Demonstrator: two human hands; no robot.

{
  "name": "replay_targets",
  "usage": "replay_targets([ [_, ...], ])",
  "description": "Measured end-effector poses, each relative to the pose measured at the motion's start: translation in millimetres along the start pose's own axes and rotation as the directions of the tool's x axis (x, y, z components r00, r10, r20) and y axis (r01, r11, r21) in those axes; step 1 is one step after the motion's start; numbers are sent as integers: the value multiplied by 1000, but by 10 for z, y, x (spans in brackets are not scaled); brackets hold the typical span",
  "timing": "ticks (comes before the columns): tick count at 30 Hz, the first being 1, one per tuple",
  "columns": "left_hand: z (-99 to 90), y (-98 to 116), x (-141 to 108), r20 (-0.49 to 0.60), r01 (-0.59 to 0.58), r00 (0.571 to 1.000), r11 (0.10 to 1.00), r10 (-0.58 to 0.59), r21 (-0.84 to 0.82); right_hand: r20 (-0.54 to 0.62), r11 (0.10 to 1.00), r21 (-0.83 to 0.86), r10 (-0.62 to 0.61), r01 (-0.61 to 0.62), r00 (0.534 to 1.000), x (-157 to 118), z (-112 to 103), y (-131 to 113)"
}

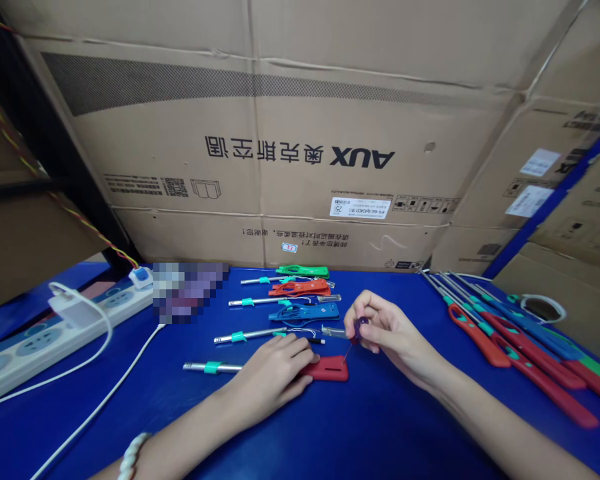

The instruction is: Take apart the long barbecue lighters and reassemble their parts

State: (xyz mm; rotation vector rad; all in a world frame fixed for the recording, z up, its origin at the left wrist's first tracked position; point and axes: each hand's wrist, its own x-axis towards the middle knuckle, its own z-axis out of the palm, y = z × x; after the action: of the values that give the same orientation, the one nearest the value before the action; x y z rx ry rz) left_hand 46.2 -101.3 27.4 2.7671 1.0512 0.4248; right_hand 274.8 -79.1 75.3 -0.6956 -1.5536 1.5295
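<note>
A red lighter [334, 369] with a long metal tube [226, 367] lies on the blue table in front of me. My left hand [279, 370] presses over its middle with curled fingers, covering where handle and tube meet. My right hand [380, 327] pinches the dark purple handle of a small screwdriver [358, 327]. Its thin shaft slants down to the handle's right end, beside a slot; whether the tip touches is too fine to tell. Behind my left hand lie opened lighter parts: a blue handle shell [307, 313], an orange shell [300, 287] and a green shell [304, 271].
Metal lighter tubes [250, 335] with green collars lie beside the shells. Several closed lighters [545, 380] are piled at the right. A white power strip [35, 347] with cables runs along the left. A cardboard wall [300, 100] stands at the back.
</note>
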Motion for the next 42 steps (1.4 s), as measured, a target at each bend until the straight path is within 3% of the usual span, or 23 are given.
replay_targets([
  [5,22,-11,-6,-21,-12,1000,1000,12,-1,-13,998,-41,41,-41,999,-9,-9,4],
  [11,13,-2,-16,-29,-15,999,1000,15,-5,2,1000,4,-24,24,1000,4,-17,13],
  [15,8,-1,-12,-20,-13,1000,1000,13,0,-6,998,-67,1,-2,1000,-4,-26,13],
  [21,-17,17,-8,12,3,1000,1000,-3,9,16,999,11,-30,30,999,-6,-25,11],
  [24,-13,14,-7,13,1,1000,1000,-1,14,8,999,-41,-21,21,1000,-3,-27,-7],
  [42,10,0,-12,-38,-26,999,1000,26,-7,-15,997,-75,-16,15,1000,-12,-18,-22],
])
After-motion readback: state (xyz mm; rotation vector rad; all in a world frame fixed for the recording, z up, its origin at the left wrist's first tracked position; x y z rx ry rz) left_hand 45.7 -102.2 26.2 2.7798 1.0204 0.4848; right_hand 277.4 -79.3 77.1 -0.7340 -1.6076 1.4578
